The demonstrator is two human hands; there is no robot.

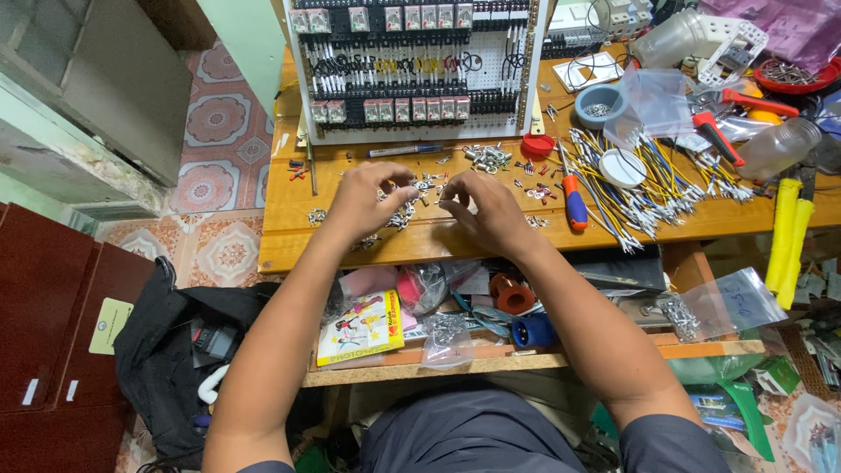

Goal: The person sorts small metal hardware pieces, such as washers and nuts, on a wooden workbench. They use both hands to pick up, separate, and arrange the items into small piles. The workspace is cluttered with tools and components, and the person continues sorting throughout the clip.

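Both hands working small metal terminals on wooden bench, just in front of white relay panel [412,66].

L→R, all rel. to panel: black bag [175,350] on floor well below-left; left hand [372,200] just below panel, fingers curled together, pinched on smth tiny – can't tell which piece; scattered metal terminals [412,206] on bench [289,228] between hands, touching fingertips; right hand [486,208] below panel's right half, fingertips closed together on a small part; blue-orange screwdriver [574,201] just right; yellow-blue wire bundle [648,175] further right. Judgement: terminals light, stiff, slippery, easily scattered – take by barrel w/ thumb + forefinger tips.
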